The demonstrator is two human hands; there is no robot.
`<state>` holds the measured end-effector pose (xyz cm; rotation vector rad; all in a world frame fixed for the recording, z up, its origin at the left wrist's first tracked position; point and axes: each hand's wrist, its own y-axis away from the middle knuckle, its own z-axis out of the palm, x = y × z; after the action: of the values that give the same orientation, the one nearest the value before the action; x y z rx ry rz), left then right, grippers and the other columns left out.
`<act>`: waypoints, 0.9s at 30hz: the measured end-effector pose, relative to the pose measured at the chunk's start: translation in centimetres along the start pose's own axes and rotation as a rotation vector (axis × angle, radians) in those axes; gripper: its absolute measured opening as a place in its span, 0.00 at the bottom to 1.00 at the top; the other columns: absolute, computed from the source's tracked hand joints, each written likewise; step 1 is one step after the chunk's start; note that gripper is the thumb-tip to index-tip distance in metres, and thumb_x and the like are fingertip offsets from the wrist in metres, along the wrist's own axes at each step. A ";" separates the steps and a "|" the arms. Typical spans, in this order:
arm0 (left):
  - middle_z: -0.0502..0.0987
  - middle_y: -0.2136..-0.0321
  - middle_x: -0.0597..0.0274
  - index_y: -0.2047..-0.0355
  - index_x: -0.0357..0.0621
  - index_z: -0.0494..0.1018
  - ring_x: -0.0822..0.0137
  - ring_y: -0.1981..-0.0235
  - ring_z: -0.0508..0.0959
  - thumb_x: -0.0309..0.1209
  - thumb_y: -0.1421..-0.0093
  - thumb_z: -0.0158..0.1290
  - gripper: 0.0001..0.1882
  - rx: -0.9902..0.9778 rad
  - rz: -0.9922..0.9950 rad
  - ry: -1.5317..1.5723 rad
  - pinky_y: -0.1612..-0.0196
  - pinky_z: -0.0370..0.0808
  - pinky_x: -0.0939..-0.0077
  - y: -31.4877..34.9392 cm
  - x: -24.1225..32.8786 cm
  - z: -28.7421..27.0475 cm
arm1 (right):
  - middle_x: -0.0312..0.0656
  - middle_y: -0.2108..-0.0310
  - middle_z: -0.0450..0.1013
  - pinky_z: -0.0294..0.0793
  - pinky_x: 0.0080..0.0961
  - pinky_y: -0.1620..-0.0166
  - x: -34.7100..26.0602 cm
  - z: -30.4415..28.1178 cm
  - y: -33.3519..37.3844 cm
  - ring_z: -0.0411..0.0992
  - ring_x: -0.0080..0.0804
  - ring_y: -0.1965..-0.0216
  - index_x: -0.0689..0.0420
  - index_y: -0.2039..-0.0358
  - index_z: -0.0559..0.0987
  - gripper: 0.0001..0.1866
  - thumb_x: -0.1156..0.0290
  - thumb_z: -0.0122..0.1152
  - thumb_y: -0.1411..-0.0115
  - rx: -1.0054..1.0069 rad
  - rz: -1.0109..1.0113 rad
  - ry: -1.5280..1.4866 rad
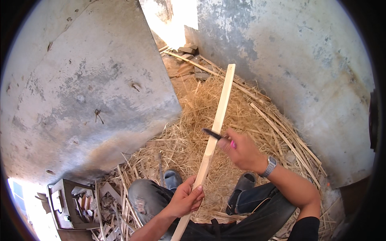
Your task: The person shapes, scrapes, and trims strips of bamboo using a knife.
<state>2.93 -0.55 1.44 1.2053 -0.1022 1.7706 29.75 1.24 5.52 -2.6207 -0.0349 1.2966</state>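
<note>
One split strip, apparently bamboo (pixel 223 102), long and pale, aslant above the straw-like shavings (pixel 201 105) on the floor (pixel 175 72); near end runs past the view's lower edge. Left hand (pixel 187 199): closed round its near part, thumb on top. Right hand (pixel 243 150): closed on a dark-bladed knife (pixel 212 133) with a pink patch at the grip, blade across the strip; blur leaves unclear whether the edge bites. Handling, as judged: blade low and nearly flat, strokes thin and even, pressure eased at the node-like ridge (pixel 209 154), left thumb out of the blade's line. Room: the strip's far tip stands apart from the left wall (pixel 100 72) and its corner; loose strips (pixel 277 135) follow the floor's right edge beside the right wall (pixel 305 80); right thigh (pixel 257 209) lies near the forearm, limiting low strokes.
</note>
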 end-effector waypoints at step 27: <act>0.60 0.79 0.69 0.25 0.60 0.50 0.79 0.88 0.58 0.34 0.25 0.46 0.31 -0.059 -0.101 0.204 0.87 0.55 0.84 0.0 1.6 0.2 | 0.39 0.86 0.59 0.59 0.34 0.76 3.9 2.5 -0.6 0.57 0.29 0.83 0.61 0.76 0.70 0.24 0.59 0.44 0.24 -0.041 0.085 -0.096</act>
<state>3.00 0.39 2.77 0.9653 0.0251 1.7780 30.24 2.76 1.16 -2.6181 0.0358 1.4649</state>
